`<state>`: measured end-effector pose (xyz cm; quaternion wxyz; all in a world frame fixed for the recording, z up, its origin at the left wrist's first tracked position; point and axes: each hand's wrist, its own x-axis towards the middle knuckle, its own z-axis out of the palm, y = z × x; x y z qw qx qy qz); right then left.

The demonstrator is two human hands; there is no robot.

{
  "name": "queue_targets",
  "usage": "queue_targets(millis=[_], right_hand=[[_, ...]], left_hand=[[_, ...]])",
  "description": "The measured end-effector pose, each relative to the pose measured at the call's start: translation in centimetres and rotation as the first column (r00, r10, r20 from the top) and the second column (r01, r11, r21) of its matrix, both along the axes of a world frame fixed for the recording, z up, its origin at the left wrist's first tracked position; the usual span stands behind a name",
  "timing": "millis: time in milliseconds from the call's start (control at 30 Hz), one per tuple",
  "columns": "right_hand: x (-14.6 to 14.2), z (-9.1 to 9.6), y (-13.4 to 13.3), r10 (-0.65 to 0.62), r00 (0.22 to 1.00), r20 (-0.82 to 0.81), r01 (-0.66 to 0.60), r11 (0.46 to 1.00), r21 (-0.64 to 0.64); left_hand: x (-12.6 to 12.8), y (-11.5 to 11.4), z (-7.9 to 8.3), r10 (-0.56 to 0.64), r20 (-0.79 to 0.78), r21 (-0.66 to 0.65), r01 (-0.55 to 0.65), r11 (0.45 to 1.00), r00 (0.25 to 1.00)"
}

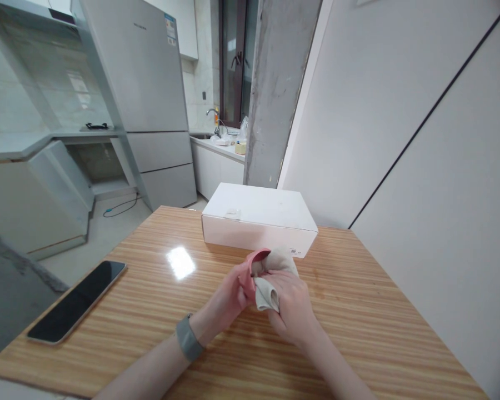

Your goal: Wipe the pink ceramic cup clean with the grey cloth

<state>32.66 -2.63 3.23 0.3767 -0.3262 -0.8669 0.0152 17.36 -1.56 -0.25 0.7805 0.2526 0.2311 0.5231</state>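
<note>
The left hand (232, 289) is curling round a pink cup (246, 276), holding it tilted over the wooden surface (370, 316), while the right hand (292, 303) is pinching a beige cloth (282, 263) at the cup's open mouth. Just behind them, a white box (258, 216) is lying on the surface, and farther away a silver refrigerator (150, 83) is standing.

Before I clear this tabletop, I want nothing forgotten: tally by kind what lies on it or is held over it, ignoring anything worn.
Boxes: 1, white box
Phones: 1, dark-screened phone
Cups: 1, pink cup, in the left hand
Cloths: 1, pale cloth, in the right hand
Total: 4
</note>
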Motion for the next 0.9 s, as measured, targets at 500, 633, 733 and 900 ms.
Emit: queue_targets(millis=[500, 633, 733, 900], right_hand=[[-0.1, -0.8, -0.2, 0.235, 0.966, 0.105, -0.226, 0.970, -0.091], [-0.1, -0.3, 0.0, 0.155, 0.981, 0.120, -0.146, 0.986, -0.084], [-0.4, -0.5, -0.1, 0.074, 0.984, 0.163, -0.063, 0.995, -0.074], [-1.0, -0.8, -0.5, -0.102, 0.978, 0.181, 0.111, 0.993, -0.043]], left_hand=[[-1.2, 0.1, 0.4, -0.091, -0.337, -0.067, 0.072, 0.995, 0.937], [-1.2, 0.0, 1.5, -0.006, -0.319, 0.016, 0.012, 1.000, 0.948], [-1.2, 0.0, 2.2, 0.031, -0.319, 0.059, -0.013, 0.998, 0.947], [-0.9, -0.2, 1.9, 0.142, -0.317, 0.078, -0.123, 0.989, 0.938]])
